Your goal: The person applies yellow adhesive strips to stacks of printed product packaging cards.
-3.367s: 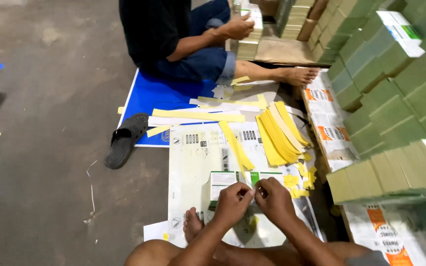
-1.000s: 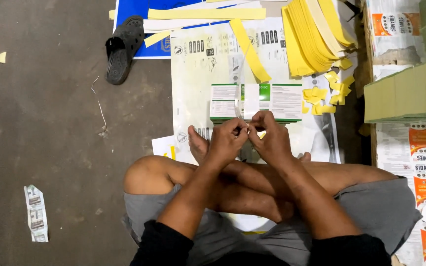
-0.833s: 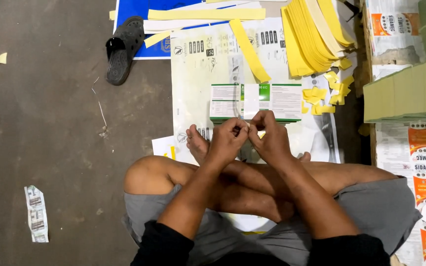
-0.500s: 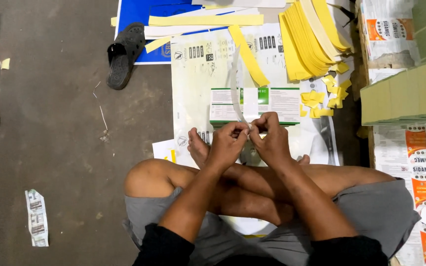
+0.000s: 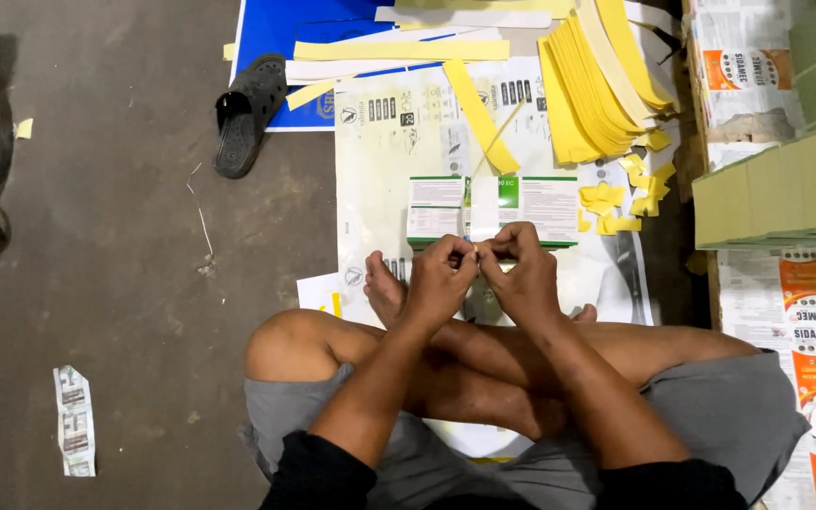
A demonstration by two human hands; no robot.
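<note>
Labels (image 5: 491, 210), white and green, lay on the printed sheet (image 5: 399, 132) just beyond both hands. The left hand (image 5: 438, 279) and right hand (image 5: 519, 274) met, fingertips pinching one small piece between them. Yellow strips (image 5: 592, 85) were stacked further away.

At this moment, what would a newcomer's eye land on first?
First, the left hand and right hand, pinched together mid-frame over a flat green-and-white carton. Next, the fanned stack of yellow strips at upper right, with yellow scraps below it. A black sandal lies on the floor, upper left.
</note>
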